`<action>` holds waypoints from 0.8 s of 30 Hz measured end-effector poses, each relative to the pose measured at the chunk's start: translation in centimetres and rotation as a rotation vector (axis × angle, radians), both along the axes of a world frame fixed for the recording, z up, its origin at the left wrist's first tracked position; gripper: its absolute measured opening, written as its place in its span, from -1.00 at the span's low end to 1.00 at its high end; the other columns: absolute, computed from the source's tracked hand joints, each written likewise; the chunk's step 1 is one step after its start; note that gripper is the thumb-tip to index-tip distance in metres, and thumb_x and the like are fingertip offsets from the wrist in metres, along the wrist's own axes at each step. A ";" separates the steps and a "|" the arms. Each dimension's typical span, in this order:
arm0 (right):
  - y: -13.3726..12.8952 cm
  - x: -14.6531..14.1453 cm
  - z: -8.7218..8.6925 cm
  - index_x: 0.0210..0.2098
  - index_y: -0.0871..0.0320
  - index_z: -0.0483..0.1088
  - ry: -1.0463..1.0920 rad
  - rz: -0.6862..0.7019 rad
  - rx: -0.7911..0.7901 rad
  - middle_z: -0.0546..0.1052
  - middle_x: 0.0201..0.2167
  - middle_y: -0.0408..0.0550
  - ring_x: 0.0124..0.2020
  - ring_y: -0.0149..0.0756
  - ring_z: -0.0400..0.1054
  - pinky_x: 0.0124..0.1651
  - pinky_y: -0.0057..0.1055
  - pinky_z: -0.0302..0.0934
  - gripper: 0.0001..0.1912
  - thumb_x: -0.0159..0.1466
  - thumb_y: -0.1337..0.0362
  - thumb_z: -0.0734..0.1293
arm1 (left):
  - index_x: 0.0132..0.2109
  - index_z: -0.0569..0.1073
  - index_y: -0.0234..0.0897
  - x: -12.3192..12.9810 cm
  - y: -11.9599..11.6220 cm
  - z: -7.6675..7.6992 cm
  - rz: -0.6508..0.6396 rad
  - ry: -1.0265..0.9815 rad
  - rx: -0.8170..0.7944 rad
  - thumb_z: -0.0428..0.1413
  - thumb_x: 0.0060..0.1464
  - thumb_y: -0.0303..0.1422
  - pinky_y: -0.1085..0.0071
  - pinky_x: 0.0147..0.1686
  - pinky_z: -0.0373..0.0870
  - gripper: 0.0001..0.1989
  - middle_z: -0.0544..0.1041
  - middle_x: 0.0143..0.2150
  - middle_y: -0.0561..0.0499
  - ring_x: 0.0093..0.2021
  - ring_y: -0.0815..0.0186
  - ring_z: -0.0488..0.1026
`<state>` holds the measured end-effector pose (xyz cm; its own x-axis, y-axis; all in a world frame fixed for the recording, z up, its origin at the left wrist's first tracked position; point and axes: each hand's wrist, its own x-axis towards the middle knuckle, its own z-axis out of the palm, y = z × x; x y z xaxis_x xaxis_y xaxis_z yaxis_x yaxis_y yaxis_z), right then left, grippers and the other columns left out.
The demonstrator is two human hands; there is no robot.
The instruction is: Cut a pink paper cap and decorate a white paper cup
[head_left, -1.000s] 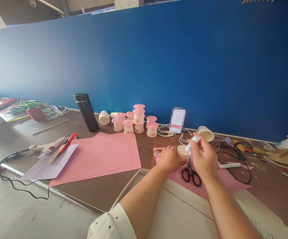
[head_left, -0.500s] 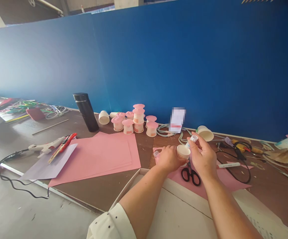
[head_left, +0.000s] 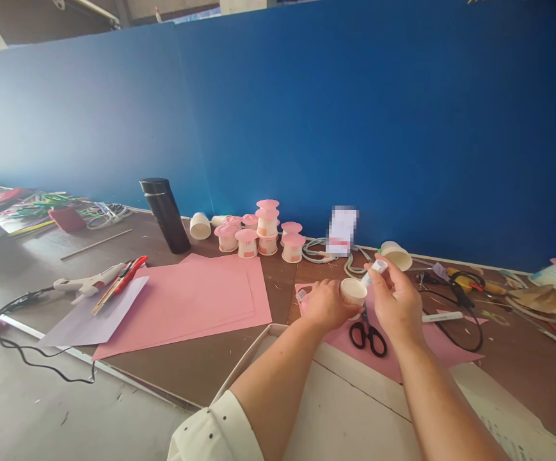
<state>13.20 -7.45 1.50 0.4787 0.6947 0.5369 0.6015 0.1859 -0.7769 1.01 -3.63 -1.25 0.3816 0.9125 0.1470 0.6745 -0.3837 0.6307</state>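
My left hand [head_left: 328, 306] is wrapped round a small white paper cup [head_left: 353, 291], its open end facing up towards me. Just right of the cup, my right hand [head_left: 395, 298] grips a small white tube [head_left: 376, 271] between thumb and fingers, tilted over the cup's rim. Black-handled scissors [head_left: 368, 338] lie below the cup on pink paper [head_left: 390, 365]. Further left stand several small cups with pink paper roofs [head_left: 247, 243], some stacked.
A black bottle [head_left: 166, 218], pink sheets [head_left: 201, 298], a glue gun [head_left: 88, 282] and a red cutter [head_left: 120, 283] are at the left. A phone [head_left: 342, 230] leans by the blue partition [head_left: 306, 115]. Cables and a white marker [head_left: 443, 317] lie right; a box lid [head_left: 345, 416] is in front.
My right hand has shifted slightly right with the white tube, away from the cup. My left hand keeps its hold on the cup.
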 end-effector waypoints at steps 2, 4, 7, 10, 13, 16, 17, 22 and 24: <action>-0.2 -0.3 0.3 0.05 0.03 0.38 -0.022 0.006 -0.043 0.55 -0.15 -0.04 -0.13 -0.18 0.43 -0.01 -0.19 0.25 -0.55 0.21 0.03 0.27 | -0.13 0.39 -0.25 0.0 0.0 0.0 0.003 -0.004 0.005 0.17 -0.18 -0.01 0.24 -0.06 0.30 -0.48 0.49 -0.11 -0.10 -0.04 0.08 0.36; -0.3 -0.4 0.6 0.02 0.02 0.40 -0.022 0.005 -0.067 0.55 -0.15 -0.04 -0.12 -0.17 0.43 -0.01 -0.20 0.25 -0.56 0.19 0.02 0.28 | -0.13 0.39 -0.24 0.0 0.0 0.0 -0.002 -0.007 0.000 0.17 -0.18 0.00 0.26 -0.08 0.30 -0.48 0.48 -0.10 -0.10 -0.03 0.08 0.36; -0.4 -0.2 0.6 -0.02 0.07 0.42 0.079 0.073 -0.072 0.56 -0.19 -0.01 -0.10 -0.16 0.42 -0.03 -0.21 0.26 -0.57 0.20 0.00 0.27 | -0.13 0.38 -0.22 -0.1 -0.1 0.1 0.002 -0.010 -0.019 0.17 -0.19 -0.01 0.27 -0.10 0.30 -0.50 0.47 -0.08 -0.09 -0.02 0.08 0.35; -0.4 0.1 0.3 -0.03 0.11 0.40 0.231 0.167 -0.021 0.57 -0.21 0.02 -0.09 -0.17 0.42 -0.02 -0.22 0.27 -0.57 0.22 -0.01 0.25 | -0.13 0.38 -0.22 -0.2 -0.2 0.4 0.011 -0.023 -0.042 0.18 -0.20 -0.02 0.27 -0.11 0.31 -0.49 0.46 -0.06 -0.09 -0.01 0.07 0.34; -0.4 0.2 0.3 -0.05 0.13 0.38 0.249 0.193 0.026 0.56 -0.22 0.03 -0.08 -0.18 0.43 -0.01 -0.21 0.27 -0.58 0.21 0.01 0.28 | -0.13 0.38 -0.21 -0.3 -0.3 0.5 0.007 -0.025 -0.062 0.18 -0.20 -0.01 0.27 -0.09 0.30 -0.48 0.45 -0.04 -0.10 0.02 0.06 0.33; -0.6 -0.1 0.4 -0.10 0.12 0.38 0.143 0.190 -0.026 0.56 -0.21 0.04 -0.13 -0.15 0.44 -0.06 -0.20 0.30 -0.59 0.18 0.00 0.30 | -0.11 0.38 -0.21 -0.3 -0.2 0.4 0.000 -0.022 -0.052 0.17 -0.19 0.00 0.26 -0.07 0.30 -0.47 0.46 -0.04 -0.09 0.02 0.06 0.33; -0.7 -0.3 0.3 -0.10 0.12 0.38 0.100 0.184 -0.053 0.56 -0.21 0.04 -0.14 -0.15 0.45 -0.07 -0.20 0.30 -0.59 0.17 -0.01 0.30 | -0.10 0.38 -0.22 -0.3 -0.2 0.3 -0.002 -0.022 -0.042 0.16 -0.18 0.01 0.25 -0.07 0.30 -0.47 0.46 -0.05 -0.10 0.01 0.06 0.34; -0.7 -0.6 0.1 -0.11 0.07 0.36 -0.037 0.171 -0.117 0.55 -0.19 -0.02 -0.14 -0.17 0.44 -0.08 -0.22 0.28 -0.62 0.18 -0.01 0.29 | -0.11 0.38 -0.25 -0.1 0.0 -0.1 -0.001 -0.010 -0.010 0.12 -0.15 0.03 0.24 -0.07 0.29 -0.47 0.47 -0.08 -0.12 -0.01 0.06 0.35; -0.7 -0.7 0.1 -0.13 0.07 0.37 -0.098 0.137 -0.085 0.55 -0.18 -0.03 -0.12 -0.17 0.42 -0.06 -0.22 0.26 -0.66 0.19 0.02 0.29 | -0.12 0.38 -0.25 0.0 0.0 -0.2 -0.007 -0.009 0.003 0.12 -0.13 0.02 0.24 -0.06 0.29 -0.49 0.48 -0.10 -0.12 -0.03 0.07 0.36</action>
<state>12.54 -8.15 1.57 0.3248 0.7946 0.5130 0.6484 0.2078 -0.7324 0.98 -3.61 -1.46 0.3871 0.9093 0.1526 0.6662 -0.3903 0.6355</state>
